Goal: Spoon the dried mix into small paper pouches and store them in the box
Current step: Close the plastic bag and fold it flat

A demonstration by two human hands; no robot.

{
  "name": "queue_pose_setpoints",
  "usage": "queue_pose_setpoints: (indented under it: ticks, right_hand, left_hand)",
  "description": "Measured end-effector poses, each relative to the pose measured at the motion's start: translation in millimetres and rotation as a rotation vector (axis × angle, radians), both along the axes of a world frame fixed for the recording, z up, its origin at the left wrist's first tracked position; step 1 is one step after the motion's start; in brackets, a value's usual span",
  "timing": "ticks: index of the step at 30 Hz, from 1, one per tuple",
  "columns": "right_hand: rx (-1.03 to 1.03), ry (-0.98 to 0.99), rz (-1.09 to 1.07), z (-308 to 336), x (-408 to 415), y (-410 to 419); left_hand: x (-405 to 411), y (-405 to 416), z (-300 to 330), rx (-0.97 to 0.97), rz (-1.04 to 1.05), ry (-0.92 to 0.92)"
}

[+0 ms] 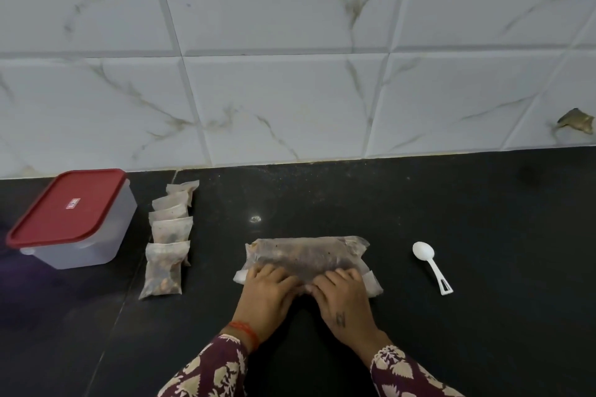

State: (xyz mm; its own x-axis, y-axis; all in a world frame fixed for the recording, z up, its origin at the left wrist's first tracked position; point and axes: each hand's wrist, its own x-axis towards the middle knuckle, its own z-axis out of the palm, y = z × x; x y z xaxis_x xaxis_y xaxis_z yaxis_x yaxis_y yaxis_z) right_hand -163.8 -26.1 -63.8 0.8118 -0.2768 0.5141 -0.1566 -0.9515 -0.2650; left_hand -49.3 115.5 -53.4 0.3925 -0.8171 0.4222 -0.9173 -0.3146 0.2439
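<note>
Both hands, left (266, 292) and right (342, 295), gripped the near edge of a long translucent bag of dark dried mix (306, 256) on the black counter. Rolling it evenly would avoid spills. Five filled paper pouches (169, 235) lay beside a closed red-lidded clear plastic box (74, 219); a white plastic spoon (430, 264) lay right.

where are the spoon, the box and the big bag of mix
spoon (423, 250), head view, on its white bowl
box (69, 207), head view, on the middle of its red lid
big bag of mix (306, 253), head view, on the bare upper part above the hands
</note>
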Motion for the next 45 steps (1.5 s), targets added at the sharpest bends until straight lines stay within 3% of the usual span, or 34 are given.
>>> queue_pose_setpoints:
  ticks: [6, 8, 12, 15, 18, 22, 26, 30, 33, 37, 45]
  right_hand:
    - [-0.172, -0.036, 0.018, 3, -4, -3]
    - [-0.161, -0.023, 0.039, 1, 0, -4]
    - [-0.026, 0.054, 0.069, 8, 5, -3]
    - [0.068, 0.056, 0.081, 13, 2, 3]
    - [0.048, -0.004, 0.026, 16, -6, 8]
    - [-0.145, -0.002, 0.024, 15, -4, 3]
    - [-0.101, 0.073, 0.072, 16, 2, -4]
    - [-0.030, 0.049, 0.099, 14, 0, -3]
    - [-0.080, -0.048, 0.051, 8, -6, 1]
    - [-0.201, -0.029, 0.062, 4, -6, -3]
    - [-0.078, 0.098, 0.120, 13, 0, -11]
  left_hand:
    - [13, -2, 11, 0.070, -0.022, 0.337]
    - [8, 1, 11, 0.045, 0.015, 0.262]
    - [-10, 8, -4, 0.011, 0.090, -0.110]
    - [-10, 8, -10, -0.077, 0.114, -0.229]
    - [-3, 4, -1, -0.069, 0.093, -0.195]
    - [7, 0, 6, -0.009, 0.084, -0.043]
    - [0, 6, 0, -0.050, 0.046, 0.014]
    - [-5, 10, -6, -0.044, 0.049, -0.057]
    - [1, 8, 4, -0.027, 0.052, 0.029]
    - [19, 5, 6, -0.003, -0.026, 0.170]
    - [3, 14, -13, -0.049, 0.063, -0.120]
